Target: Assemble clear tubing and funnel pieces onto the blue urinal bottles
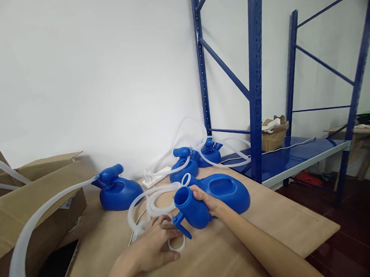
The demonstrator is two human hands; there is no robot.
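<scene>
My right hand [207, 200] is closed around a blue plastic spout piece [194, 211] with a round open mouth and a blue flip lever on its lower left. My left hand [155, 242] is beside it, thumb and fingers curved at a thin white ring [182, 244], whose far edge is partly hidden by the fingers. Behind the spout piece lies a blue urinal bottle [235, 196] with a moulded handle opening. Another white ring [186, 179] sits by its neck. Coiled translucent hose [131, 215] rests just beyond my left hand.
Blue bottles with hoses stand at the back: one left [121, 194] and two near the rack [184, 168]. An open cardboard box [49, 176] and a phone [56, 267] are on the left. A white power strip [157, 177] lies by the wall. The blue metal rack [257, 88] rises behind.
</scene>
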